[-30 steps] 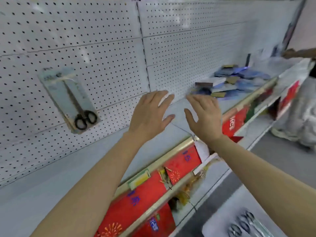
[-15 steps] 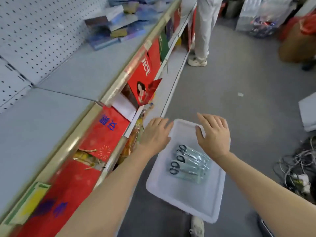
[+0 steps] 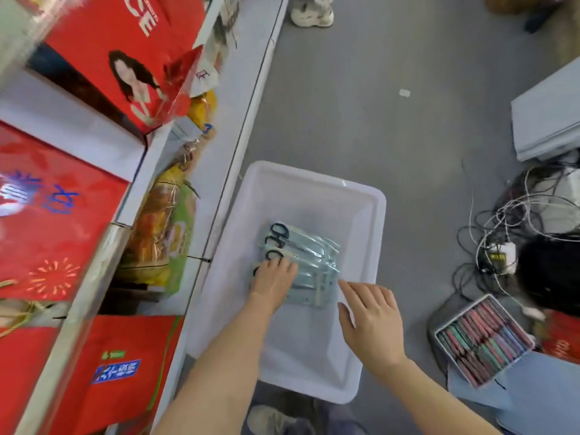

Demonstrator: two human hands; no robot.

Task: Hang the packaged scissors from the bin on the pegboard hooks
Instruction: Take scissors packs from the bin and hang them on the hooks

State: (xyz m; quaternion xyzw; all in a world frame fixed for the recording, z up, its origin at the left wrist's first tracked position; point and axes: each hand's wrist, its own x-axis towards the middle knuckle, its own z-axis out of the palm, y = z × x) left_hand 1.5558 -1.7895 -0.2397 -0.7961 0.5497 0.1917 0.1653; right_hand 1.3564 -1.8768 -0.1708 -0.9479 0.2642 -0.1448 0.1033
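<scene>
Fingers of my left hand (image 3: 272, 279) are laid down on the stack of packaged scissors (image 3: 306, 262), touching the top card near its black handles; whether any fingertip has curled under an edge, I cannot tell. My right hand (image 3: 370, 321) hovers spread and holding nothing just beside the stack, at about four o'clock from it, over the bin's floor. The stack sits mid-bin, in the white bin (image 3: 378, 233) on the floor, with the red-boxed shelf (image 3: 219, 158) off at nine o'clock. I'd judge these packs light, flat and fairly stiff, with slick plastic fronts that may slide on each other. Best hold looks like a pinch on the card's edge, keeping the hang-hole end free for the hook.
</scene>
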